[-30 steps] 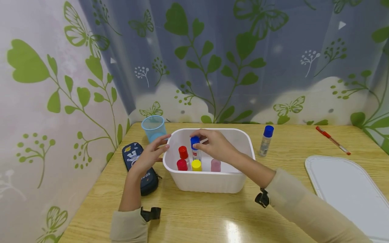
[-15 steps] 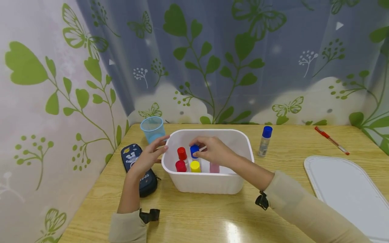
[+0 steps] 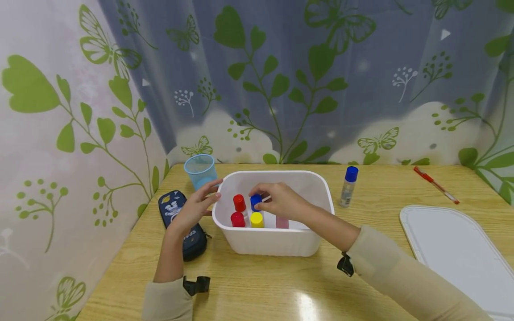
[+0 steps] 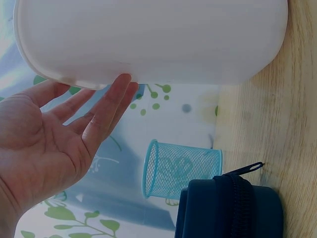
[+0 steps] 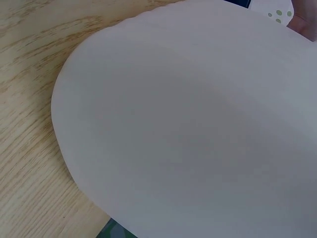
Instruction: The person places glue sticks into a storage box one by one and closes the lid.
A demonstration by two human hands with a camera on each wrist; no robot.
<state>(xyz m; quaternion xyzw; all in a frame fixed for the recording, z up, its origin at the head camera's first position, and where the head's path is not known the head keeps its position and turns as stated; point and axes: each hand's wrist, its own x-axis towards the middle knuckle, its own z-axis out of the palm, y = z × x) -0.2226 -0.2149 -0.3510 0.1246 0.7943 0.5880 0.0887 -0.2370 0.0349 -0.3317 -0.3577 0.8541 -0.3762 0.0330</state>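
Note:
A white plastic bin (image 3: 273, 243) stands on the wooden table. My right hand (image 3: 281, 200) reaches inside it and pinches the blue cap of an upright bottle (image 3: 255, 203), whose lower part is hidden. Round that bottle are two red-capped bottles (image 3: 239, 203), a yellow-capped one (image 3: 257, 220) and a pink item (image 3: 282, 222). At the bin's left end my left hand (image 3: 194, 207) touches the rim with fingers extended; the left wrist view shows its fingertips (image 4: 121, 82) against the outer wall. In the right wrist view the bin's wall (image 5: 173, 124) hides my right hand.
A dark blue pencil case (image 3: 194, 245) and a light blue mesh cup (image 3: 201, 179) sit left of the bin. To its right stand a clear blue-capped bottle (image 3: 348, 187), a red pen (image 3: 435, 183) and a white lid-like panel (image 3: 453, 254). A patterned curtain (image 3: 241, 111) hangs behind.
My right hand has lowered the blue-capped bottle deeper into the bin, still pinching its cap. The left hand stays at the rim. The head view has shifted slightly.

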